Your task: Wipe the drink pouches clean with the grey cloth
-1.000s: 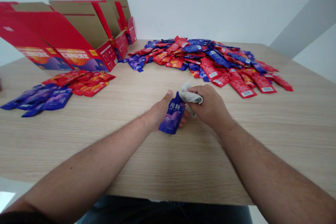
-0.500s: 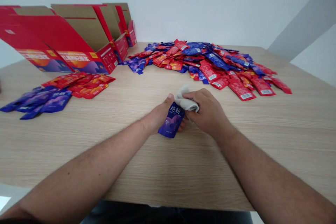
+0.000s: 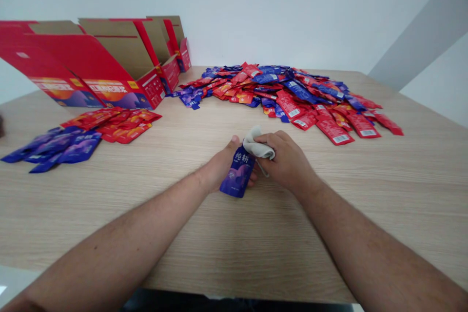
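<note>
My left hand [image 3: 220, 168] is closed on a blue-purple pouch [image 3: 238, 175], with the thumb along its left edge and fingertips showing behind its right side. The pouch is tilted above the table, its white lettering facing me. In my right hand [image 3: 287, 158] a folded whitish cloth [image 3: 258, 145] is pinched, and it touches the top of the pouch. The cloth covers the pouch's upper right corner.
A wide heap of red and blue pouches [image 3: 268, 83] lies at the back of the wooden table [image 3: 175, 224]. Standing at the left are several open red cartons [image 3: 120, 70]. Before them lie red pouches [image 3: 126, 126] and blue pouches [image 3: 68, 146].
My view has tipped slightly, so the whole scene sits a little lower. The cloth has shifted slightly at the pouch's top; both hands keep their hold.
</note>
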`<state>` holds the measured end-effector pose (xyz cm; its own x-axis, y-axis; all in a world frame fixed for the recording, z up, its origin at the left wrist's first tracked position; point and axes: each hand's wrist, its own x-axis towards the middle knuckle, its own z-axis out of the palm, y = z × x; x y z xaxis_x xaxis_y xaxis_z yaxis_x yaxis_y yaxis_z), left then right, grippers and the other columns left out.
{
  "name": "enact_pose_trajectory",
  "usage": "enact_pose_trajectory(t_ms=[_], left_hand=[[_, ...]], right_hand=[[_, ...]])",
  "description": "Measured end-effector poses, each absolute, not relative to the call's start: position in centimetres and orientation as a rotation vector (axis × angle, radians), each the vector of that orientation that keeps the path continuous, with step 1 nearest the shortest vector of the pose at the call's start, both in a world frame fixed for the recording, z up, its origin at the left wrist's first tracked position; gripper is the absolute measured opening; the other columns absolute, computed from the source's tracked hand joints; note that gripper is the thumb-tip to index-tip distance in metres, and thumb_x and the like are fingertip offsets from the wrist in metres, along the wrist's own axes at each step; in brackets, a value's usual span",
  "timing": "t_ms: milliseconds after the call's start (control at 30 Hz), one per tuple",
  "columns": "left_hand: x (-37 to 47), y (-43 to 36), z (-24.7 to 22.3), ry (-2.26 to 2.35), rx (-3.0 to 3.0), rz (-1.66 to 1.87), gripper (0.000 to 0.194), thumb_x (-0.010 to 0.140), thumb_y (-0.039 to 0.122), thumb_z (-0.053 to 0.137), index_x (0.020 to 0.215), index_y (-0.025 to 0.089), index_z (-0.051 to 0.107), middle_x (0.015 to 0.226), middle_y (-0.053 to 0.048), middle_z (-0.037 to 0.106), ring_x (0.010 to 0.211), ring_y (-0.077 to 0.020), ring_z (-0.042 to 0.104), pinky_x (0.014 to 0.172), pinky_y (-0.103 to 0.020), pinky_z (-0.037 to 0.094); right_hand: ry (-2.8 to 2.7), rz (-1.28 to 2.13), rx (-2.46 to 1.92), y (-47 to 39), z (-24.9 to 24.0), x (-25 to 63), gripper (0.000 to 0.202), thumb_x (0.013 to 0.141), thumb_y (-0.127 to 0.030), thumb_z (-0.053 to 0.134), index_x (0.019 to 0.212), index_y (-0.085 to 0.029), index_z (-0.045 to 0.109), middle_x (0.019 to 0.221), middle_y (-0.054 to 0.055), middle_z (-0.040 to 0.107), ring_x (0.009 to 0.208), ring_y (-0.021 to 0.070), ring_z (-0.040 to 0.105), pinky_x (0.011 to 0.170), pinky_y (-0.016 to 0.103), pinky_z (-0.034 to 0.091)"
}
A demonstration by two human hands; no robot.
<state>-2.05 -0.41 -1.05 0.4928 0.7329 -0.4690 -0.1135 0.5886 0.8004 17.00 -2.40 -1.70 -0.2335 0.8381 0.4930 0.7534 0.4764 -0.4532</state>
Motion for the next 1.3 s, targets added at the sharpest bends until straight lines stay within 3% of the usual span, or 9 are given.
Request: enact_pose_trajectory(t_ms=[167, 333, 467, 633, 767, 900, 1067, 1233, 1300], left_hand=[[-2.06, -0.34, -1.43, 0.917, 0.786, 0.558, 0.082, 0.109, 0.071, 0.021, 0.094, 0.010, 0.074, 0.070, -0.014, 0.073, 0.056, -0.0200, 0.072, 0.058, -0.031, 0.063], [-2.11, -0.29, -1.32, 0.911, 0.797, 0.580, 0.076, 0.110, 0.067, 0.020, 0.100, 0.012, 0.072, 0.076, -0.013, 0.075, 0.059, -0.0214, 0.074, 0.058, -0.033, 0.063], [-2.12, -0.36, -1.14, 0.929, 0.787, 0.537, 0.083, 0.108, 0.072, 0.020, 0.095, 0.009, 0.072, 0.069, -0.014, 0.072, 0.056, -0.0204, 0.072, 0.060, -0.033, 0.063], [-2.06, -0.36, -1.10, 0.850, 0.777, 0.602, 0.074, 0.110, 0.068, 0.023, 0.101, 0.013, 0.072, 0.077, -0.012, 0.075, 0.059, -0.0211, 0.074, 0.057, -0.033, 0.064], [-2.16, -0.19, -1.38, 0.894, 0.803, 0.540, 0.082, 0.109, 0.071, 0.018, 0.095, 0.011, 0.073, 0.070, -0.014, 0.073, 0.055, -0.0206, 0.072, 0.057, -0.032, 0.063], [-2.30, -0.09, -1.69, 0.819, 0.811, 0.585, 0.079, 0.106, 0.075, 0.026, 0.103, 0.012, 0.074, 0.083, -0.017, 0.078, 0.062, -0.0221, 0.075, 0.059, -0.034, 0.064], [-2.30, -0.14, -1.70, 0.865, 0.818, 0.551, 0.083, 0.107, 0.075, 0.023, 0.096, 0.011, 0.075, 0.072, -0.015, 0.074, 0.057, -0.0215, 0.073, 0.059, -0.033, 0.064], [-2.26, -0.20, -1.39, 0.831, 0.801, 0.588, 0.077, 0.108, 0.073, 0.025, 0.102, 0.014, 0.074, 0.083, -0.015, 0.079, 0.062, -0.0210, 0.075, 0.059, -0.033, 0.064], [-2.28, -0.20, -1.38, 0.864, 0.804, 0.561, 0.080, 0.107, 0.075, 0.025, 0.100, 0.012, 0.074, 0.079, -0.015, 0.077, 0.060, -0.0210, 0.074, 0.059, -0.033, 0.064]], right_hand=[[-2.127, 0.225, -1.254, -2.69, -1.57, 16.83, 0.049, 0.080, -0.012, 0.072, 0.128, -0.020, 0.075, 0.112, 0.012, 0.072, 0.104, 0.0298, 0.068, 0.092, 0.044, 0.059], [-2.026, 0.152, -1.317, -2.53, -1.54, 16.99, 0.039, 0.085, -0.014, 0.070, 0.123, -0.017, 0.076, 0.107, 0.013, 0.074, 0.104, 0.0301, 0.068, 0.093, 0.045, 0.058], [-2.114, 0.194, -1.260, -2.60, -1.47, 16.98, 0.044, 0.084, -0.015, 0.070, 0.128, -0.019, 0.074, 0.112, 0.013, 0.073, 0.106, 0.0305, 0.068, 0.092, 0.045, 0.058], [-2.022, 0.136, -1.321, -2.64, -1.40, 16.97, 0.035, 0.086, -0.018, 0.070, 0.121, -0.018, 0.075, 0.106, 0.013, 0.074, 0.103, 0.0303, 0.068, 0.092, 0.044, 0.058], [-2.122, 0.193, -1.270, -2.75, -1.35, 16.84, 0.041, 0.086, -0.020, 0.071, 0.128, -0.021, 0.073, 0.114, 0.013, 0.073, 0.107, 0.0300, 0.068, 0.094, 0.044, 0.058], [-2.021, 0.141, -1.353, -2.62, -1.23, 16.95, 0.032, 0.088, -0.018, 0.070, 0.119, -0.020, 0.074, 0.108, 0.013, 0.076, 0.107, 0.0313, 0.066, 0.095, 0.045, 0.057], [-2.115, 0.195, -1.280, -2.71, -1.24, 16.83, 0.042, 0.085, -0.017, 0.071, 0.126, -0.024, 0.073, 0.113, 0.011, 0.074, 0.107, 0.0301, 0.067, 0.095, 0.044, 0.057], [-2.030, 0.144, -1.313, -2.38, -1.57, 17.10, 0.035, 0.086, -0.015, 0.069, 0.121, -0.019, 0.074, 0.109, 0.012, 0.076, 0.108, 0.0306, 0.066, 0.096, 0.044, 0.056], [-2.067, 0.161, -1.282, -2.35, -1.65, 17.11, 0.039, 0.085, -0.016, 0.070, 0.124, -0.019, 0.073, 0.111, 0.013, 0.075, 0.107, 0.0305, 0.066, 0.094, 0.044, 0.056]])
